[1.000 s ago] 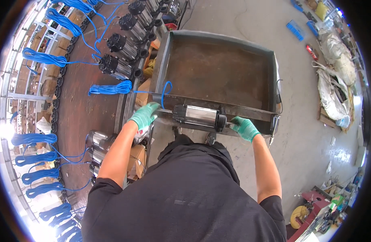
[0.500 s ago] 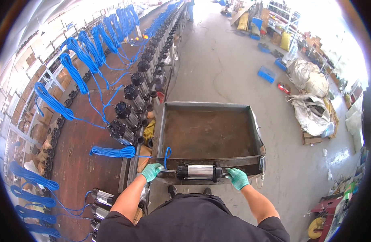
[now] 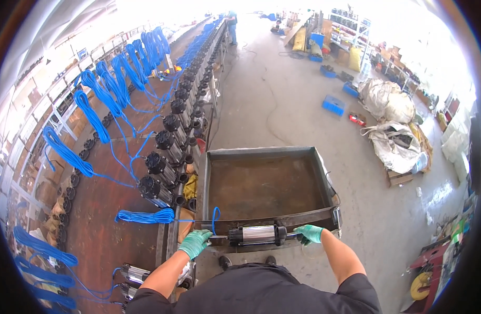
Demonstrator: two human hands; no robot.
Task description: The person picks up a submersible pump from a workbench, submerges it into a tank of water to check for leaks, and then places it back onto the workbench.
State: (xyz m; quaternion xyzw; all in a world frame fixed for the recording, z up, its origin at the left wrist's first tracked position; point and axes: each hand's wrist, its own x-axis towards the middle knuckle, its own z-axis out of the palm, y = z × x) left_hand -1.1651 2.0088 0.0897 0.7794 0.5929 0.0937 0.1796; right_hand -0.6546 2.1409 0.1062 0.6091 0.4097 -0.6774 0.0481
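A pump motor (image 3: pixel 257 235), a silver cylinder with black ends, lies sideways along the near edge of the tank. My left hand (image 3: pixel 195 243), in a green glove, is closed round a metal rod (image 3: pixel 218 237) at the motor's left end. At its right end, my gloved right hand (image 3: pixel 308 235) closes on a short rod (image 3: pixel 291 236); the fingertips are partly hidden. From the motor's left end a blue cable (image 3: pixel 216 213) loops up and runs left to a coiled bundle (image 3: pixel 145 215) on the bench.
The metal tank (image 3: pixel 261 215) holds brownish water just ahead. On the left, a long bench (image 3: pixel 102 209) carries rows of upright motors (image 3: pixel 157 191) and blue cable coils (image 3: pixel 68 152). White sacks (image 3: pixel 392 149) and a blue crate (image 3: pixel 333 104) sit on the floor at right. A person stands far off.
Both hands and the motor sit slightly lower in view, and the tank appears lower as the view tilts up. The right hand has turned at the motor's end.
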